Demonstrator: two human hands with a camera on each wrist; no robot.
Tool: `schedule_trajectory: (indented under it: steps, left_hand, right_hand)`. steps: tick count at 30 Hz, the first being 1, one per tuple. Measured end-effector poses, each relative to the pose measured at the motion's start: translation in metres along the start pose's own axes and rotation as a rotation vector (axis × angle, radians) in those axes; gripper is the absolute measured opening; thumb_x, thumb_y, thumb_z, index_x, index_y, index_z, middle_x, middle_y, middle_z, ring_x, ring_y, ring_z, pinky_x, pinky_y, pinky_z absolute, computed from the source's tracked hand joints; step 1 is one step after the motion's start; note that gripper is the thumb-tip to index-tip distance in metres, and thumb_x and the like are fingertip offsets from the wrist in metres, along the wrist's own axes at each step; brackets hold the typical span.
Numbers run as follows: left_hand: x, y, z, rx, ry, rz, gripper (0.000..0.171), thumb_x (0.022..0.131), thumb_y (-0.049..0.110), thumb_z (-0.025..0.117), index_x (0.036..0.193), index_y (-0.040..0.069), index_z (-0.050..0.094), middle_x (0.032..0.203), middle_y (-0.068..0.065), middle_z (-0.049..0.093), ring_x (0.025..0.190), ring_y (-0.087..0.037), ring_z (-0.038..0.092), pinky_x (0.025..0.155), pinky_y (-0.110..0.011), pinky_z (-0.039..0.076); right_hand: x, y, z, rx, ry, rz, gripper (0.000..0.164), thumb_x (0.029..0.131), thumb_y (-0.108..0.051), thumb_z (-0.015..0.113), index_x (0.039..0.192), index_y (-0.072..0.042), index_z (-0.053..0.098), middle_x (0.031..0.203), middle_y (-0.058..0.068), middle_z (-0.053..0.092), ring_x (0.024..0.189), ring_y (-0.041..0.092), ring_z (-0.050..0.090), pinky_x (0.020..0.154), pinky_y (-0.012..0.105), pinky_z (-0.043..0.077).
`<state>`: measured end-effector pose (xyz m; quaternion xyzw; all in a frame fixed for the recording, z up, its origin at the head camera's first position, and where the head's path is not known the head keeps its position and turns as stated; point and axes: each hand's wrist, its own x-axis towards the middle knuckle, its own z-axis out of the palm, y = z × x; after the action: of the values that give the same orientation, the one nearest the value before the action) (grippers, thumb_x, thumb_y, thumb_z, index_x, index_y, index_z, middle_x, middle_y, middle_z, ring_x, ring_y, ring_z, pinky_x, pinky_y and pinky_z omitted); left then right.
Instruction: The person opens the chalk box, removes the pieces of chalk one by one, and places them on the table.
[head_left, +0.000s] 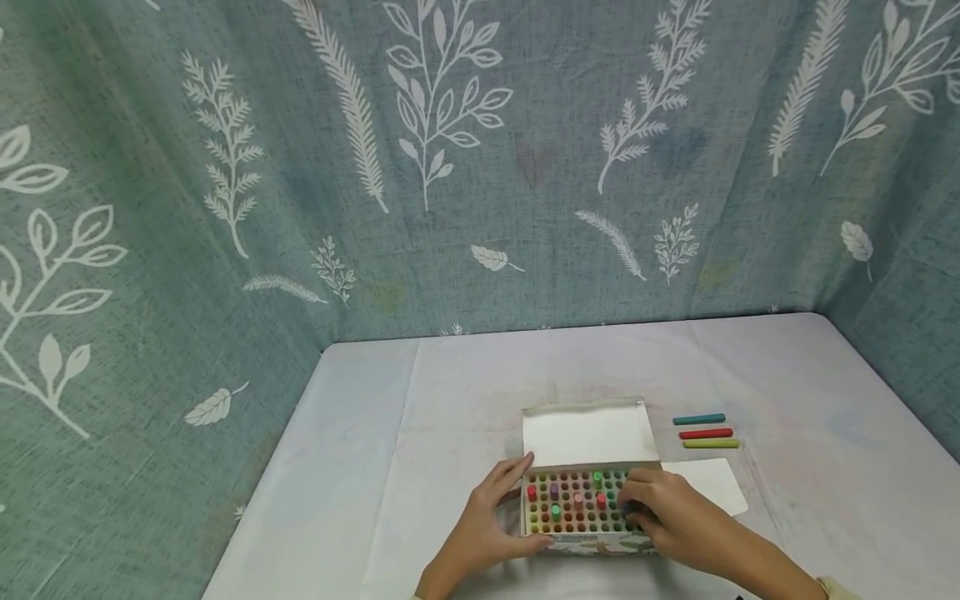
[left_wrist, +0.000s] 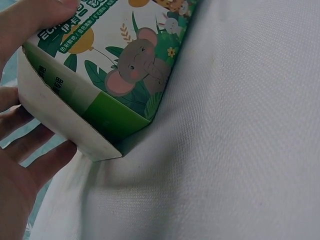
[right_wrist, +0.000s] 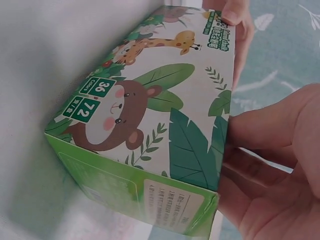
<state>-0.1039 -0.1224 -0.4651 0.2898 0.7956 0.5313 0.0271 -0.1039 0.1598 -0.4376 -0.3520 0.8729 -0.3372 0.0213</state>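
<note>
An open cardboard chalk box, printed with cartoon animals on its front, stands on the table with its white lid folded back. Inside, small chalk sticks fill a grid of holes, and several stand higher than the others, such as a purple chalk. My left hand grips the box's left end, its thumb on the printed front and its fingers behind a side flap. Over the right end, my right hand reaches in with bent fingers; I cannot tell whether they pinch a chalk.
Right of the box lie a blue chalk, a red chalk and a yellow-green chalk. A white card lies below them, partly behind my right hand. A leaf-patterned curtain hangs behind the white-covered table.
</note>
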Motion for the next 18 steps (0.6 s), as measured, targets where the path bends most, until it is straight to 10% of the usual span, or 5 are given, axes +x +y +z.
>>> schedule_trajectory:
  steps: [18]
  left_hand:
    - [0.0013,0.0014,-0.0012,-0.009,-0.003,-0.021,0.088,0.073,0.015,0.083,0.145,0.0,0.035,0.135,-0.016,0.043,0.12,-0.035,0.049,0.094,-0.038,0.049]
  right_hand:
    - [-0.0019,-0.0059,-0.0067,0.029,0.069,-0.103,0.024,0.08,0.011,0.065,0.089,-0.01,0.062,0.088,-0.005,0.055,0.075,0.003,0.056,0.058,0.015,0.051]
